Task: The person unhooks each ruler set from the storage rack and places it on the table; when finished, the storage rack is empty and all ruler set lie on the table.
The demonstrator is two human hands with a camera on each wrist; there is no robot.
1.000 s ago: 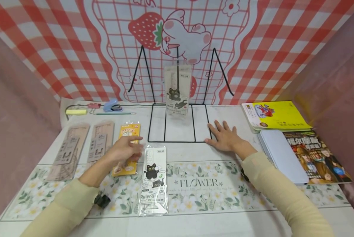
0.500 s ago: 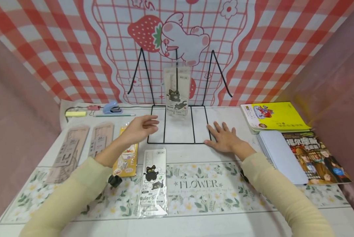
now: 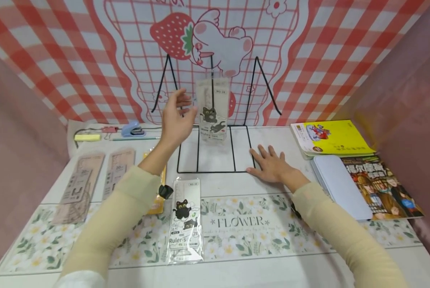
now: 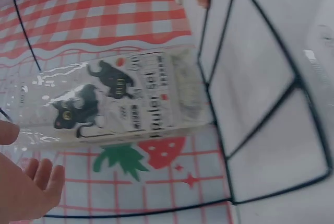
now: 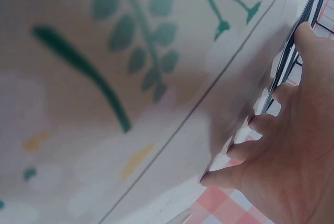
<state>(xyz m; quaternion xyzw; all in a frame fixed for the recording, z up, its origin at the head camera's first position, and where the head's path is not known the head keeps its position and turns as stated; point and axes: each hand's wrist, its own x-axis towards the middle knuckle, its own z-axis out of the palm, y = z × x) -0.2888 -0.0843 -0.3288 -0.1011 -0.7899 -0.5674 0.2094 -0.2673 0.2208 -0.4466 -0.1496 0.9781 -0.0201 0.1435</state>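
Note:
A wire display rack (image 3: 215,172) stands at the back of the table. From its middle hook hangs a clear-wrapped ruler set (image 3: 218,130) with black cats on it, possibly several packs deep. My left hand (image 3: 177,120) is raised just left of this pack, fingers loosely bent and holding nothing. In the left wrist view the thumb of the left hand (image 4: 26,195) is right by the pack's upper edge. My right hand (image 3: 272,166) rests spread on the table, its fingertips at the right side of the rack's base. Another cat ruler set (image 3: 186,224) lies in front of the rack.
Left of that lie a yellow pack (image 3: 159,206), partly behind my left arm, and two pinkish ruler packs (image 3: 78,188). Behind them are a blue stapler (image 3: 132,129), a yellow highlighter (image 3: 87,137) and a pencil. Books (image 3: 333,136) and a pale case (image 3: 344,188) lie right.
My left hand has moved up and to the right, from over the yellow pack to beside the hanging ruler set. The right hand stays by the rack's base.

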